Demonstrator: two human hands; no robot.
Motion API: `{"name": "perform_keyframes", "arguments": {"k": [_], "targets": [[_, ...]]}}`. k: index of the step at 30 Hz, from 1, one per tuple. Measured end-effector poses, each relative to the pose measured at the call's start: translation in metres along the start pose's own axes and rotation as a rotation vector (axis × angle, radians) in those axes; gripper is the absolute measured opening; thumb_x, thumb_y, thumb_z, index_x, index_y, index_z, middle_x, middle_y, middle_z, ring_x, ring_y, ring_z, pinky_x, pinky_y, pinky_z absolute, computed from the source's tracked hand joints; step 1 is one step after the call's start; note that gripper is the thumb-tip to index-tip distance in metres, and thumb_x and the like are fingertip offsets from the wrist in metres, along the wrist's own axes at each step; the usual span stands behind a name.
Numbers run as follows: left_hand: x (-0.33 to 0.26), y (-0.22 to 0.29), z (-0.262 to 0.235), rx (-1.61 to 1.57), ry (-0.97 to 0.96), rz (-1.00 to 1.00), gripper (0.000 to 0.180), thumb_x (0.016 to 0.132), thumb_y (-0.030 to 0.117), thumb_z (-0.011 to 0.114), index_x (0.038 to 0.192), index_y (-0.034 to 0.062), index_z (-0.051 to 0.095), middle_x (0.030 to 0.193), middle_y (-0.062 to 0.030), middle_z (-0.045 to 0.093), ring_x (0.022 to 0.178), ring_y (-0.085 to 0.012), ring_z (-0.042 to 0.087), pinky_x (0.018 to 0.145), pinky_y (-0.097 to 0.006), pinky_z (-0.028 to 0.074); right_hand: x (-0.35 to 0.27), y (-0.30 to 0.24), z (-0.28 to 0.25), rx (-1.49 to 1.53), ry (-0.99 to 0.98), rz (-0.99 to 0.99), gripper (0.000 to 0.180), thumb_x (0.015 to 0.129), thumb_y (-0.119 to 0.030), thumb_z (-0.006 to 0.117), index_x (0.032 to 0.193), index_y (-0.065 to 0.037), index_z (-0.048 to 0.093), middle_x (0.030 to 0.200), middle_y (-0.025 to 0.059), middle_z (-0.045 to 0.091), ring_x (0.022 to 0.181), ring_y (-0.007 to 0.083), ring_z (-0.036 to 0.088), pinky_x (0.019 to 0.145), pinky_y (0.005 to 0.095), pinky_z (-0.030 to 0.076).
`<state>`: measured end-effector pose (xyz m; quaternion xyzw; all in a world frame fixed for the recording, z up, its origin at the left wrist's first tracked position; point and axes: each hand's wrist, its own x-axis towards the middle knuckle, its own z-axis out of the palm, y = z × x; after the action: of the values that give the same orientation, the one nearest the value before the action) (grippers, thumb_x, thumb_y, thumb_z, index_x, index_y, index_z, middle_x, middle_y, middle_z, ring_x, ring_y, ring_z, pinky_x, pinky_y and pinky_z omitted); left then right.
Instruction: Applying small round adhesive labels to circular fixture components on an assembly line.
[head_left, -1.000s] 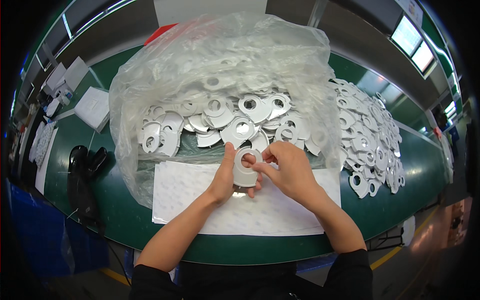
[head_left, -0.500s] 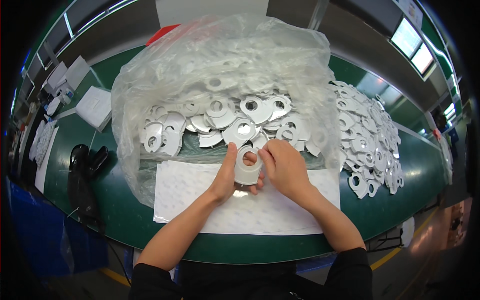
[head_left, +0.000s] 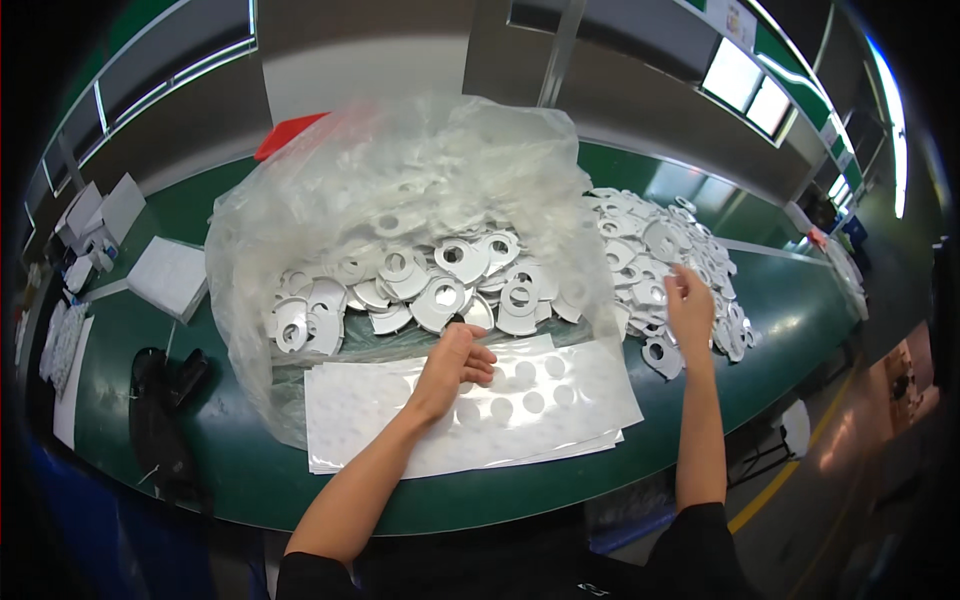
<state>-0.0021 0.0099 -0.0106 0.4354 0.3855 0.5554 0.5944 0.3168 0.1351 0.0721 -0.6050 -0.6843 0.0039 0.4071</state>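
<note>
My left hand (head_left: 455,372) hovers over white sheets (head_left: 390,440) with rows of round stickers on the top one. Its fingers are loosely bent and apart, with nothing in them. My right hand (head_left: 691,308) reaches over the heap of white plastic parts (head_left: 650,285) at the right; its thumb and fingers are parted and appear empty. A greyish part (head_left: 662,241) lies on the heap just beyond those fingertips. Beyond the sheets, a clear plastic bag (head_left: 250,240) lies open, and more flat white parts with round holes (head_left: 440,303) spill from its mouth.
The green table (head_left: 250,430) carries a black tool-like object with a cable (head_left: 160,420) at the left. A white stack (head_left: 168,278) stands behind it. Something red (head_left: 290,134) sticks out behind the bag. A grey wall panel (head_left: 400,60) rises at the back.
The white part that both hands held over the sheets has left them. My right hand has swung right to the heap, while the left stays above the sheets. The view has turned right.
</note>
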Motion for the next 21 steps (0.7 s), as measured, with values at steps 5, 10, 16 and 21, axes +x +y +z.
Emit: {"name": "perform_keyframes", "arguments": {"k": [5, 10, 16, 21], "targets": [[0.001, -0.007, -0.001, 0.027, 0.000, 0.042, 0.045, 0.097, 0.041, 0.036, 0.110, -0.0005, 0.047, 0.086, -0.0107, 0.058, 0.072, -0.0149, 0.057, 0.068, -0.026, 0.050, -0.059, -0.051, 0.064, 0.208, -0.621, -0.268, 0.044, 0.087, -0.028, 0.060, 0.119, 0.002, 0.054, 0.115, 0.0215, 0.057, 0.100, 0.0282, 0.059, 0.087, 0.0353, 0.045], [0.003, -0.011, -0.003, 0.038, -0.017, 0.061, 0.042, 0.097, 0.038, 0.038, 0.107, -0.0011, 0.049, 0.084, -0.0111, 0.058, 0.072, -0.0143, 0.057, 0.065, -0.025, 0.049, -0.051, -0.080, 0.143, 0.025, -0.346, -0.105, 0.087, 0.083, -0.054, 0.055, 0.131, 0.014, 0.029, 0.136, 0.0328, 0.031, 0.128, 0.0433, 0.029, 0.106, 0.0452, 0.023], [0.008, -0.015, -0.001, 0.066, -0.053, 0.067, 0.037, 0.096, 0.032, 0.039, 0.096, -0.0015, 0.054, 0.079, -0.0098, 0.058, 0.066, -0.0133, 0.057, 0.060, -0.024, 0.049, -0.019, -0.119, 0.201, 0.058, -0.079, 0.063, 0.097, 0.075, -0.065, 0.054, 0.138, 0.004, 0.029, 0.142, 0.0272, 0.028, 0.133, 0.0400, 0.023, 0.110, 0.0449, 0.012], [0.010, -0.013, -0.001, 0.230, -0.057, 0.078, 0.031, 0.093, 0.024, 0.043, 0.087, -0.0024, 0.057, 0.076, -0.0085, 0.060, 0.066, -0.0117, 0.057, 0.059, -0.025, 0.049, -0.016, -0.147, 0.208, 0.266, -0.058, -0.086, 0.090, 0.078, -0.058, 0.057, 0.137, 0.004, 0.030, 0.136, 0.0278, 0.036, 0.127, 0.0397, 0.034, 0.105, 0.0438, 0.026]]}}
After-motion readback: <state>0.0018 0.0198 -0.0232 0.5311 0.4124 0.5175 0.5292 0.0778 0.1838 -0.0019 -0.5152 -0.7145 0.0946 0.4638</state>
